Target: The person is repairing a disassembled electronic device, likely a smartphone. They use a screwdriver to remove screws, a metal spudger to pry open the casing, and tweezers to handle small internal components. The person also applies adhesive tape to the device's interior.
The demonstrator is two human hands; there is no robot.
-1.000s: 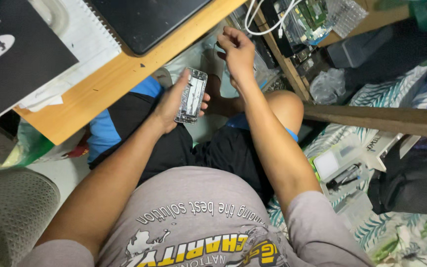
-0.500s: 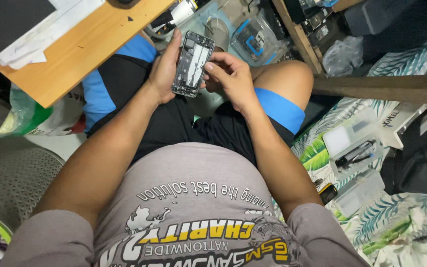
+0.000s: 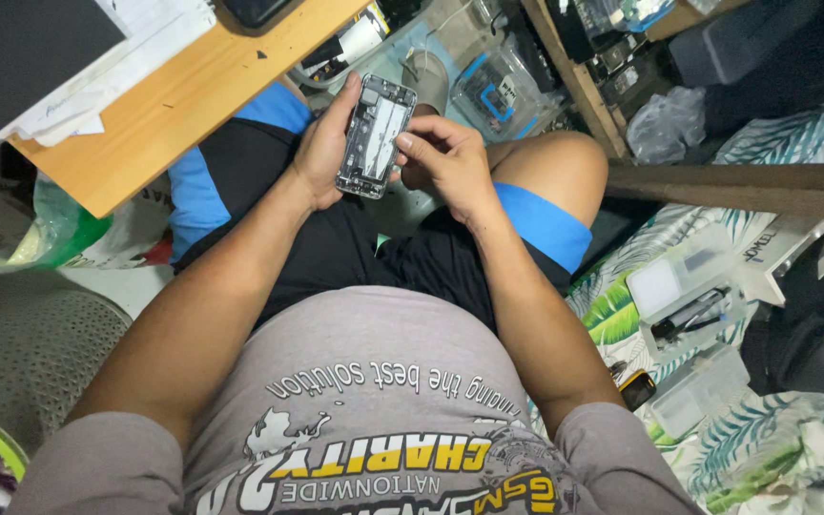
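- Over the lap, beside the wooden desk [image 3: 193,105], the left hand [image 3: 321,153] is closed around an opened phone [image 3: 376,136], its insides bared.
- Right hand [image 3: 445,162], fingers curled, touches the phone's edge; whether it pinches anything is unclear.
- Judged: cover off, inner work unfinished.

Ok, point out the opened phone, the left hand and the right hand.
opened phone [image 3: 375,135], head view, middle of its exposed inside.
left hand [image 3: 321,153], head view, back of the hand.
right hand [image 3: 445,162], head view, back of the hand.

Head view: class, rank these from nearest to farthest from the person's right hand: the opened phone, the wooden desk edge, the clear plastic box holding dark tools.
1. Opened phone: touching the right hand, on its left.
2. Wooden desk edge: farther left.
3. Clear plastic box: lower right, on leaf-print cloth.
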